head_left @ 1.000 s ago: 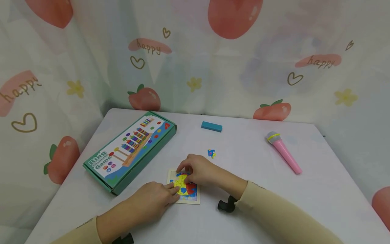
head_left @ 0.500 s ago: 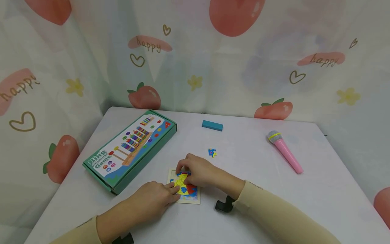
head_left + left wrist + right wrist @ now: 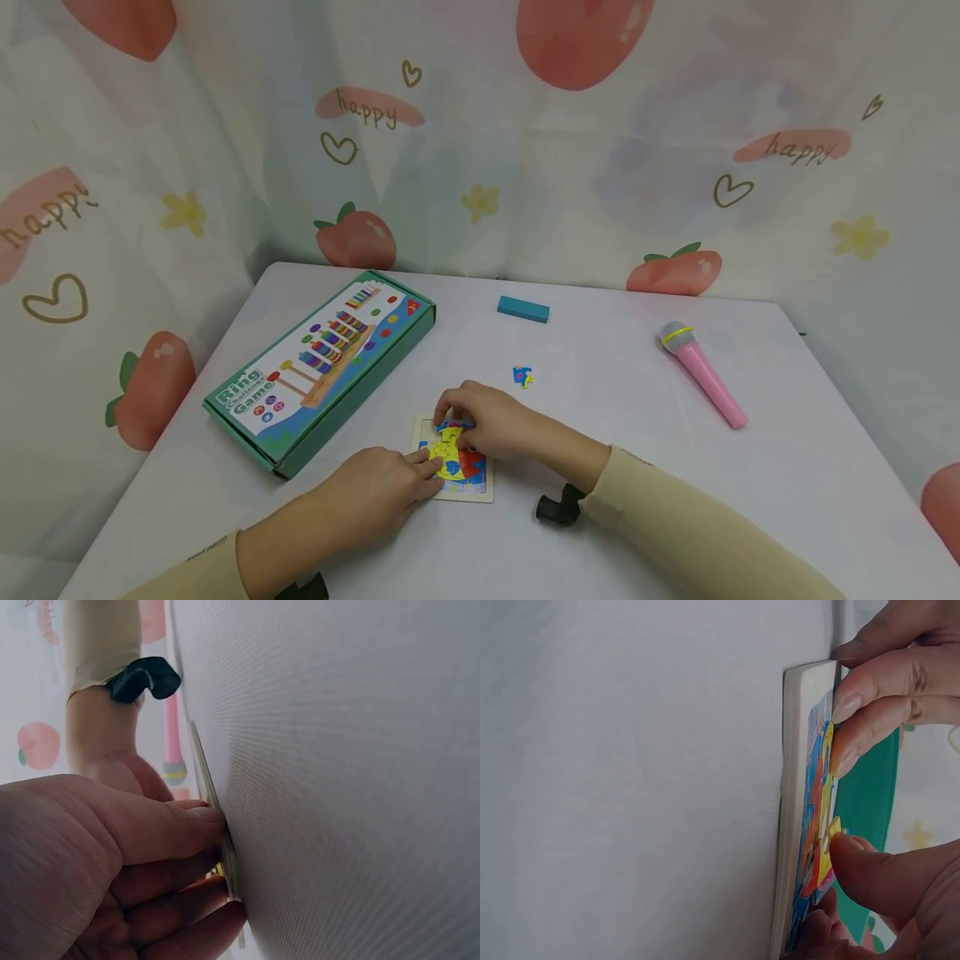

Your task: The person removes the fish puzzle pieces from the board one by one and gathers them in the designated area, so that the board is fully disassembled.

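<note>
A small jigsaw puzzle (image 3: 452,471) in a pale frame lies on the table, its picture yellow, red and blue. My left hand (image 3: 371,492) holds it at the near left, fingertips on the picture and thumb (image 3: 199,821) at the frame's edge. Over the upper right part is my right hand (image 3: 495,421), thumb and fingers pinching a puzzle piece (image 3: 835,825). In the right wrist view that yellow piece tilts up from the picture; its far side is hidden. Beyond the right hand lie loose puzzle pieces (image 3: 522,377), blue and yellow.
A green Ring Challenge Game box (image 3: 322,367) stands left of the puzzle. Further back is a teal block (image 3: 523,309). A pink toy microphone (image 3: 705,375) lies on the right. A printed curtain (image 3: 555,183) hangs behind the table (image 3: 622,375).
The right fingers have shifted slightly at the puzzle, and the yellow part under them looks different, with a piece tilted. My left hand stays in place.
</note>
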The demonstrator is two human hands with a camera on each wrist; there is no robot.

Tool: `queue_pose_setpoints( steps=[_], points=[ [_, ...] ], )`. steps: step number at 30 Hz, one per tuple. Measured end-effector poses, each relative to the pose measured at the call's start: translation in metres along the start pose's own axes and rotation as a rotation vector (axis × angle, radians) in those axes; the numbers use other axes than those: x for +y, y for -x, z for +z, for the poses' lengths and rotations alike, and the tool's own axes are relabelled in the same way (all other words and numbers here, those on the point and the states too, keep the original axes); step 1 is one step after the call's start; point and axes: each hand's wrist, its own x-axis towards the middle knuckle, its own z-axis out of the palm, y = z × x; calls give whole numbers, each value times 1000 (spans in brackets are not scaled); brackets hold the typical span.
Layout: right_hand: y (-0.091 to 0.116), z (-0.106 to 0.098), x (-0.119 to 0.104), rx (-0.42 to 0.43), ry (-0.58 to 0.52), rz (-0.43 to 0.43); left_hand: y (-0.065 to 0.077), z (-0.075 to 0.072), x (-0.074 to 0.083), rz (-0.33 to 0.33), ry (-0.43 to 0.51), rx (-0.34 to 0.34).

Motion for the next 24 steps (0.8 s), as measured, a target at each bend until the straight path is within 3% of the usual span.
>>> queue_pose_setpoints(
  steps=[17, 24],
  points=[
    [0, -3, 4, 11, -146, 20, 0, -1, 1, -6, -8, -8],
    [3, 1, 6, 22, -145, 24, 0, -2, 2, -10, -13, -8]
  ],
)
